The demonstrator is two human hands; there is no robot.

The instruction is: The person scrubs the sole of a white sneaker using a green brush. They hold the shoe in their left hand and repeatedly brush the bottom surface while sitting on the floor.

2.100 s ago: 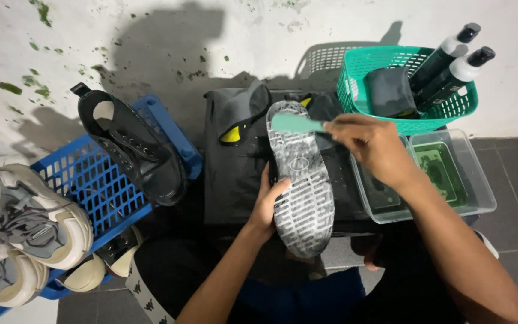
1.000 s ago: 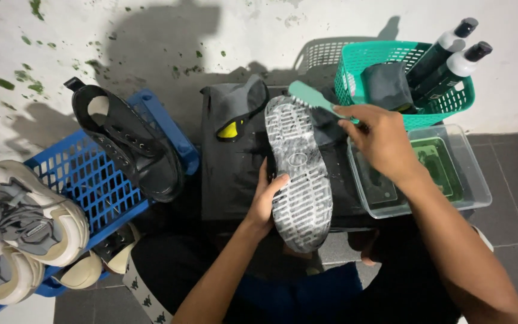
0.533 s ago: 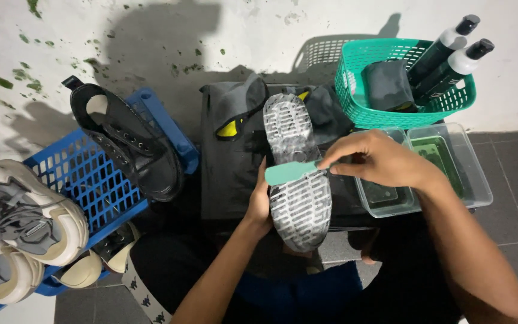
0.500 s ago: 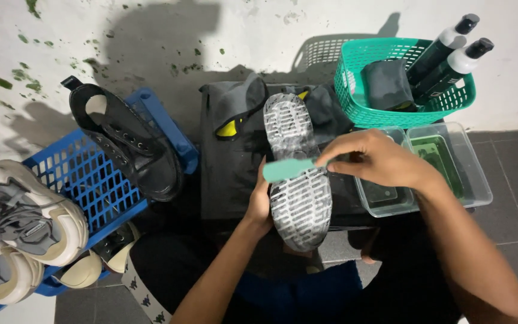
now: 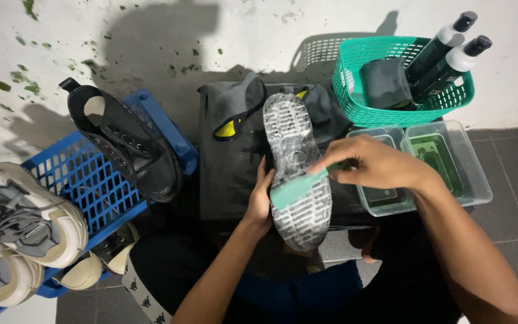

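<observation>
Step in hand: scrubbing the sole of a shoe, as far as I can judge; the brush lies flat across the tread, about midway along it.
Shoe: held sole-up over a dark grey cloth spread on the person's lap, toe end pointing toward the wall, heel end nearest the body.
Left hand: cupped around the left edge of the sole, thumb on the tread, fingers hidden beneath, bracing the shoe.
Right hand: fingers pinched together on the handle of the green brush, bristles down on the tread.
Rinse tub: a clear plastic tub with greenish water, just beside the right hand, on the floor by the cloth's right edge.
Green basket: against the wall behind the tub, holding a folded dark cloth and two bottles leaning at its far right corner.
Blue crate: to the left, a black boot lying across its far corner, pale sneakers piled on its near left edge.
Next move calls for: firm short strokes along the grooves, with the left hand keeping the shoe from twisting; the heel end looks the least reached.
</observation>
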